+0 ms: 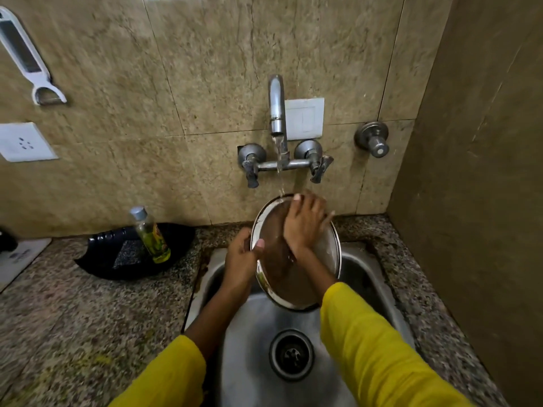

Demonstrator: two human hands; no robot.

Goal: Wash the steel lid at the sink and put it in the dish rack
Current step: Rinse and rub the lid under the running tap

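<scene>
Left hand [239, 259] clamped on steel lid [293, 289] rim; right hand [305, 224] flat, fingers spread, rubbing under running tap [277, 113]. Rinsing underway; racking outstanding.

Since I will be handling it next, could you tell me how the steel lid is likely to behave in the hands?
The lid is wet under running water, so probably slippery. It looks thin, rigid steel, likely light for its width. The left hand pinches its rim while the right hand lies flat on it; one-handed, it may tilt.
</scene>
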